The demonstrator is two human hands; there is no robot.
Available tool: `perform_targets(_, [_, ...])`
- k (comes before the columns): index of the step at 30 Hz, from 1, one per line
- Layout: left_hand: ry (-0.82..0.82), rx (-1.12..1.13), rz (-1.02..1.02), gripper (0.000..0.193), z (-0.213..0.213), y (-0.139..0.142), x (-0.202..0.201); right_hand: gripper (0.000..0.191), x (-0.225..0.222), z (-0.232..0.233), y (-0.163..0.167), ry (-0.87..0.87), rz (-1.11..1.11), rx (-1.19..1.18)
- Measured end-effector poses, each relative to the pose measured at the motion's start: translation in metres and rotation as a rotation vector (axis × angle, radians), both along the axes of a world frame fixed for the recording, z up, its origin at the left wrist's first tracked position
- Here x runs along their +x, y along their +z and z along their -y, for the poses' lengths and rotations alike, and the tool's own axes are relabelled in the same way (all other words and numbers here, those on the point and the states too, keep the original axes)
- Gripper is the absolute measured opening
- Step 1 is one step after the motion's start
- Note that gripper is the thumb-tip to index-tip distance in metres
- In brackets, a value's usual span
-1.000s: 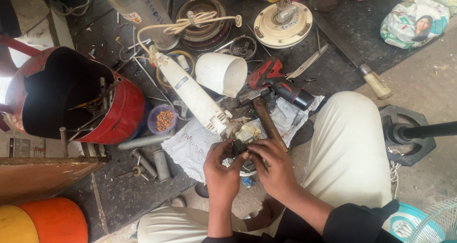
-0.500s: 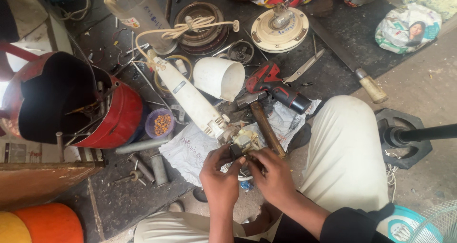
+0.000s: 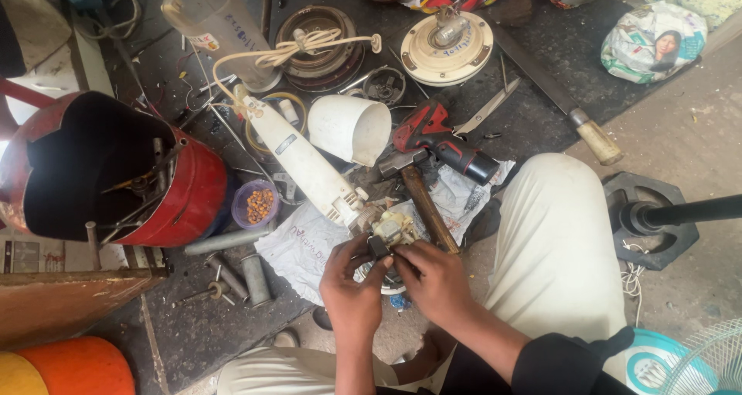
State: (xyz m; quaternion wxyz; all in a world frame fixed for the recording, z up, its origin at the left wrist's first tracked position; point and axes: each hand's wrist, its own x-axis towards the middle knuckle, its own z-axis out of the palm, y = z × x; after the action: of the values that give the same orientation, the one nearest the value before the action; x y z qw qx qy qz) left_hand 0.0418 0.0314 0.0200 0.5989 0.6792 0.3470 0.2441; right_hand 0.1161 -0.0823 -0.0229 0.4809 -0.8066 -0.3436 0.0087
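My left hand (image 3: pixel 352 287) and my right hand (image 3: pixel 433 279) are together in front of me, both gripping a small motor part (image 3: pixel 390 233) with yellowish windings. That part sits at the lower end of a long white housing (image 3: pixel 301 159) that slants up to the left and trails a cream cord (image 3: pixel 309 49). My fingers hide the underside of the part. A crumpled paper sheet (image 3: pixel 297 244) lies under it on the floor.
A hammer (image 3: pixel 421 198) and a red power drill (image 3: pixel 444 144) lie just beyond my hands, beside a white cup-shaped cover (image 3: pixel 352 128). A red metal drum (image 3: pixel 116 175) stands left, with a small tub of orange bits (image 3: pixel 257 204). Scissors (image 3: pixel 483 113), round motor parts (image 3: pixel 448 43), and a fan stand (image 3: pixel 657 217) lie around.
Both hands have stayed on the small part with only slight finger shifts. The view has drifted a little; nothing else has moved.
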Motion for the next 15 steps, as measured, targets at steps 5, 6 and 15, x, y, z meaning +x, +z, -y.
perform_targets(5, [0.051,0.182,-0.003,0.045,0.011,-0.004,-0.002,0.02,0.003,0.0,-0.001,-0.01,0.079,0.014])
perform_targets(6, [0.069,0.222,-0.013,0.044,0.013,-0.005,-0.002,0.019,0.004,0.0,-0.001,-0.006,0.101,0.008])
perform_targets(15, [0.085,0.084,0.015,0.04,0.016,-0.01,-0.005,0.022,0.007,0.0,0.002,0.014,0.167,0.041])
